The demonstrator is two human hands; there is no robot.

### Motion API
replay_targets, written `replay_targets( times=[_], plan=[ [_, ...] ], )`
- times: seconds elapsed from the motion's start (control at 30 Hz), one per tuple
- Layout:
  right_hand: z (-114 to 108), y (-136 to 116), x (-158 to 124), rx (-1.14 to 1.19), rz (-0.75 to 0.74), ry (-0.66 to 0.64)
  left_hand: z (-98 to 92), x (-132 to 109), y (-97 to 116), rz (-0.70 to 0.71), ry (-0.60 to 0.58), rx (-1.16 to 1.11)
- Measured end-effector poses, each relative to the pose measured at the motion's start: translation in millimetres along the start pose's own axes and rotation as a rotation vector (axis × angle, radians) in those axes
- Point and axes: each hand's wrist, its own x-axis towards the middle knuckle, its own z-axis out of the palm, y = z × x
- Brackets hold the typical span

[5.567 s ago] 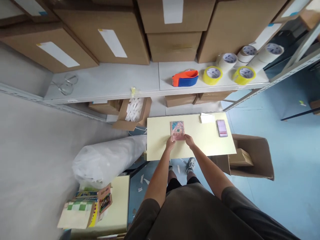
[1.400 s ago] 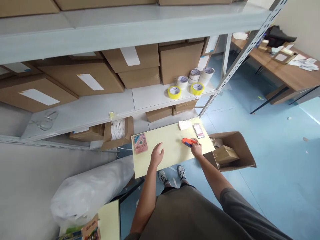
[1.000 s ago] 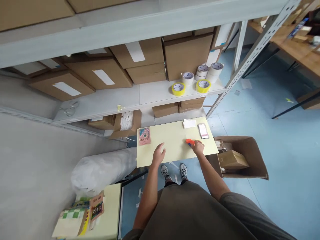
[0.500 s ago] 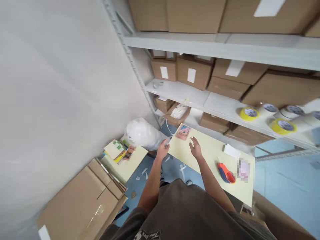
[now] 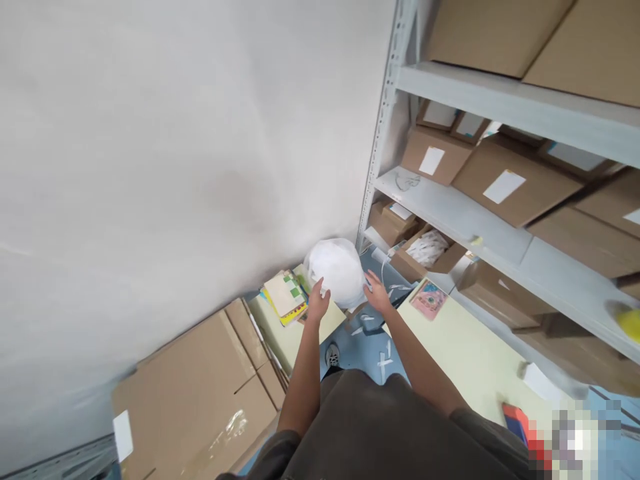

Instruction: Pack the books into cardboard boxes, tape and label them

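My left hand (image 5: 319, 301) is held out in front of the small cream table (image 5: 330, 323), fingers apart, with nothing in it. To its right, my right hand (image 5: 376, 292) is also open and bare. Between and beyond them is a full white plastic bag (image 5: 339, 270); whether either hand touches it I cannot tell. Left of my left hand lies a pile of flat booklets or cards (image 5: 285, 295) in cream, green and yellow. A pink and blue picture packet (image 5: 429, 300) lies on the cream worktable (image 5: 470, 353), right of my right hand.
Flattened cardboard boxes (image 5: 195, 393) lean at the lower left. A metal shelf rack (image 5: 450, 207) with cardboard boxes rises on the right. White scraps (image 5: 385, 357) lie on the blue floor. A red and blue tape dispenser (image 5: 520, 423) sits on the worktable, partly blurred out.
My view and body have turned left, away from the worktable. Both hands have come in front of the white bag and small table, staying open.
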Motion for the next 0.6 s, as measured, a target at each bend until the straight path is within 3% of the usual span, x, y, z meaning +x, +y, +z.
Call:
replay_targets(
  times=[0.17,0.33,0.47,0.6],
  plan=[
    [39.3,-8.6,68.5,-0.064,0.087,-0.055,-1.9,36.8,-23.9,-0.037,-0.074,-0.038],
    [61.4,-0.1,120.7,-0.211,0.163,-0.091,2.6,45.7,-39.6,-0.079,-0.110,-0.055],
    [75.1,-10.4,142.2,-0.383,0.178,-0.216,0.8,39.3,-48.8,-0.144,-0.109,-0.067],
    [90.9,-41.9,137.1,-0.357,0.037,-0.287,-2.6,44.6,-54.1,-0.272,-0.057,-0.086]
  ],
)
